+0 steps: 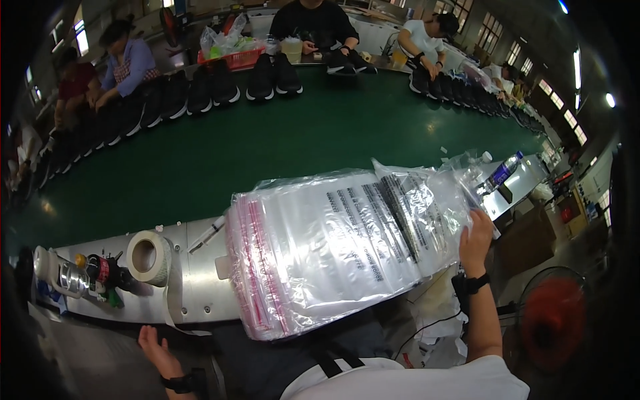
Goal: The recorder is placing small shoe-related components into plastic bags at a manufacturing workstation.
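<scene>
A stack of clear plastic zip bags (313,247) with red closure strips and dark print lies across the metal bench edge in front of me. My right hand (475,241) rests at the right end of the stack, touching the crinkled film with its fingers stretched out; what its fingertips do against the film is partly unclear. At the lower left, my left hand (159,350) is apart from the bags, just off the bench's front edge. Its fingers are loosely spread and nothing is in them. The nearest thing to it is the loose tail of a white label roll (148,259).
A green conveyor belt (287,140) runs beyond the bench, lined with black shoes (261,79). Bottles (70,277) stand left, a purple-labelled bottle (501,172) lies right. A red basket (233,59) sits across the belt, where several people work. A fan (552,320) is at lower right.
</scene>
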Demonstrator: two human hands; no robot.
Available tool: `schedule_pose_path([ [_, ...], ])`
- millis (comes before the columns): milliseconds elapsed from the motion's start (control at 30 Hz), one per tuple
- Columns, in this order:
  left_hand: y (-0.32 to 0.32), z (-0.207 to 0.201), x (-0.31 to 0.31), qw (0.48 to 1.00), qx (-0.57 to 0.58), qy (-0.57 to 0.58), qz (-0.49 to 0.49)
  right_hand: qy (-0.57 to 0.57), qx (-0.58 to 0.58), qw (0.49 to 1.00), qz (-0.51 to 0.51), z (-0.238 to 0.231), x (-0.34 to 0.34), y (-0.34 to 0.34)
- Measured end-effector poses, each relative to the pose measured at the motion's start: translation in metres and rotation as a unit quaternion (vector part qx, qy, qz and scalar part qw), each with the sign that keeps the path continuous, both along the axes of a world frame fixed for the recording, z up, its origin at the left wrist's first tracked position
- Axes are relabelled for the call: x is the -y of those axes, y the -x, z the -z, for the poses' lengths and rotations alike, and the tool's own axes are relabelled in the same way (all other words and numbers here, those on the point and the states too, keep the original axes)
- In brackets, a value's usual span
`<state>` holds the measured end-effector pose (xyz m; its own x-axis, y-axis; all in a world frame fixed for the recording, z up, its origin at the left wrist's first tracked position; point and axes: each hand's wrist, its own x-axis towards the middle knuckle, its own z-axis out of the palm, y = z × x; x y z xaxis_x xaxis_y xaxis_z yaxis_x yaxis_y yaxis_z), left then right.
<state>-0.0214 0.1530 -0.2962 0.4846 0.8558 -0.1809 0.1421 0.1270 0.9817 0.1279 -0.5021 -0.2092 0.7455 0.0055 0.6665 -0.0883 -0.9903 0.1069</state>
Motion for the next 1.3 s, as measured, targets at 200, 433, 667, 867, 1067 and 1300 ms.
schedule_pose_path([
  [200, 0.008, 0.064, -0.021, 0.991, -0.048, 0.100, 0.069, 0.010, -0.092, 0.995, -0.041, -0.029, -0.006, -0.072],
  [433, -0.001, 0.046, 0.006, 0.962, -0.046, 0.106, 0.249, -0.244, -0.164, 0.956, -0.001, -0.010, 0.127, -0.109],
  [667, 0.018, 0.019, 0.015, 0.936, -0.094, -0.057, 0.336, 0.061, -0.329, 0.900, 0.280, -0.002, 0.098, -0.068],
  [867, 0.009, -0.052, 0.070, 0.924, 0.005, 0.163, 0.346, -0.112, -0.138, 0.955, -0.236, -0.055, -0.066, -0.026],
  [1067, -0.025, -0.077, 0.114, 0.878, 0.120, 0.278, 0.371, -0.315, -0.384, 0.648, -0.578, -0.042, -0.275, 0.035],
  [1300, -0.025, -0.072, 0.118, 0.889, 0.110, 0.277, 0.347, -0.576, -0.560, 0.427, -0.415, 0.015, -0.373, 0.057],
])
